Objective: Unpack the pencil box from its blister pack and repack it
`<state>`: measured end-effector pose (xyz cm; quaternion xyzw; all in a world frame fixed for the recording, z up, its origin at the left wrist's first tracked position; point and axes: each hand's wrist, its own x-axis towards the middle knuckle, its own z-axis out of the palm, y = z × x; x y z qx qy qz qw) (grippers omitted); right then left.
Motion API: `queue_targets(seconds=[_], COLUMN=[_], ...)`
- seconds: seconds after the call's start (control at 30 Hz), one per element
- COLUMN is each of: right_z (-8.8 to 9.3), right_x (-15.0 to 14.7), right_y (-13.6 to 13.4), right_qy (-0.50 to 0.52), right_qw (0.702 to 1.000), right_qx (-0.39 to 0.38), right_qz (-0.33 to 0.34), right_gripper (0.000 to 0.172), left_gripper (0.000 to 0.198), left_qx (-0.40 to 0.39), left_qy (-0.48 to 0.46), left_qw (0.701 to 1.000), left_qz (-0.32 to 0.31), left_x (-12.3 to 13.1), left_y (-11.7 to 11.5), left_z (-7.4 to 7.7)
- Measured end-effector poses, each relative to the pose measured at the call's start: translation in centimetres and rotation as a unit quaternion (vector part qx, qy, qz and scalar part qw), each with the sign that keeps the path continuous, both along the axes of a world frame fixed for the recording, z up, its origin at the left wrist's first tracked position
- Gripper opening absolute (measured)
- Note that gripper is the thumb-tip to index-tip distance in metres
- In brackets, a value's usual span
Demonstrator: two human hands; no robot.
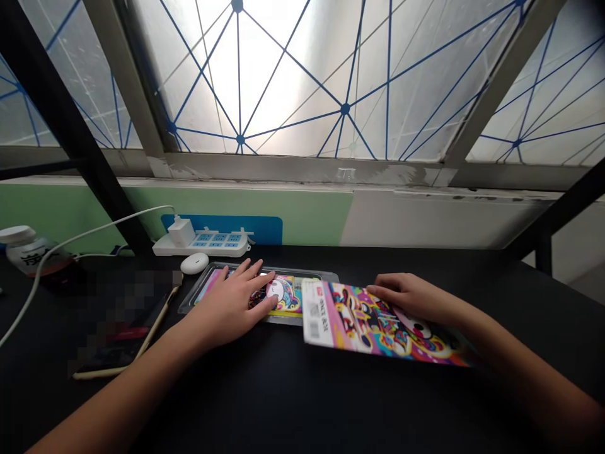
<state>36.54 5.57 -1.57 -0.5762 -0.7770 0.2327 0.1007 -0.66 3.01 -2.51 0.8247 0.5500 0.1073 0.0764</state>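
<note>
My left hand (240, 299) lies palm down with its fingers spread. It rests on a colourful flat case with cartoon prints (288, 294), which sits in a clear plastic tray (326, 276) on the black desk. Part of the case is hidden under the hand. Between thumb and fingers, my right hand (406, 296) grips a bright printed card (359, 318) by its upper edge. The card has a white end strip with a barcode and lettering that includes "BOX". Its left end overlaps the right end of the tray, and its far right corner is blurred.
A white power strip (212, 243) with a plugged-in charger (181, 231) stands along the wall. Near it lies a white rounded case (195, 263). To the left are a jar (40, 255), a white cable (94, 226), a thin wooden stick (158, 321) and a blurred-out dark area.
</note>
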Motion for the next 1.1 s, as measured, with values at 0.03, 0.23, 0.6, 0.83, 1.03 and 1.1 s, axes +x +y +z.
queue_targets(seconds=[0.03, 0.23, 0.6, 0.83, 1.03, 1.1], right_z=[-0.1, -0.9, -1.8, -1.0, -0.1, 0.0], right_x=[1.1, 0.3, -1.7, 0.3, 0.5, 0.1], right_y=[0.7, 0.8, 0.5, 0.7, 0.3, -0.1], right_qy=[-0.015, 0.007, 0.031, 0.033, 0.015, 0.02], right_qw=[1.0, 0.993, 0.994, 0.991, 0.987, 0.986], right_qx=[-0.01, 0.112, 0.092, 0.096, 0.118, 0.122], right_qz=[-0.012, -0.023, -0.052, -0.082, -0.103, -0.108], right_gripper=[0.048, 0.04, 0.038, 0.037, 0.037, 0.038], left_gripper=[0.059, 0.056, 0.058, 0.058, 0.058, 0.058], left_qx=[-0.002, -0.003, -0.01, -0.008, -0.016, -0.016], left_qy=[0.003, -0.006, 0.04, 0.037, 0.032, 0.029], left_qw=[1.0, 1.0, 0.999, 0.999, 0.999, 0.999], left_qz=[-0.003, -0.01, 0.011, 0.011, 0.011, 0.017], left_x=[0.1, 0.9, 1.7, 1.6, 1.4, 1.6], left_y=[-0.2, -1.0, -1.4, -1.3, -1.2, -1.2], left_z=[0.1, 0.1, -0.1, -0.3, -0.3, -0.3])
